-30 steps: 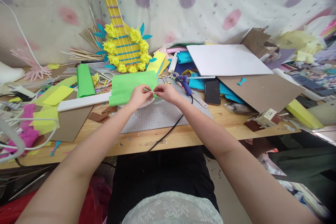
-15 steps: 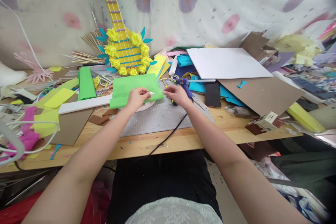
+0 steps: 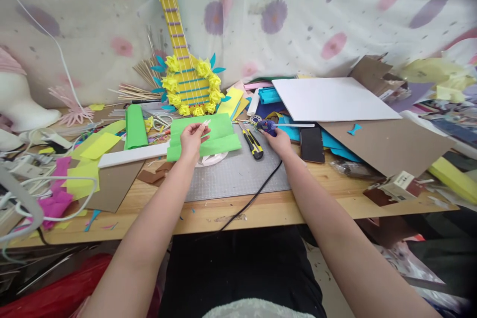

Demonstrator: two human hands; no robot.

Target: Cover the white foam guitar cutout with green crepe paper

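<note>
My left hand (image 3: 194,140) is closed in a pinch on a small whitish piece (image 3: 206,122), too small to name, above a sheet of green crepe paper (image 3: 219,134). The paper lies over a white round object (image 3: 212,160) that is mostly covered. My right hand (image 3: 279,142) has its fingers round the blue glue gun (image 3: 268,127), whose pale glue stick sticks out to the right. A black cord (image 3: 253,198) trails from near that hand toward the table edge. Between the hands a yellow and black utility knife (image 3: 253,144) lies on the grey cutting mat (image 3: 231,179).
A yellow guitar with paper flowers (image 3: 192,84) leans on the curtain. On the right are a phone (image 3: 312,144), a white board (image 3: 335,99), brown cardboard (image 3: 395,144) and a small box (image 3: 395,188). A green roll (image 3: 135,126) and a white strip (image 3: 134,154) lie left.
My right hand has moved right, away from the green paper, and taken hold of the glue gun. My left hand has lifted slightly with the small piece. The view has shifted a little.
</note>
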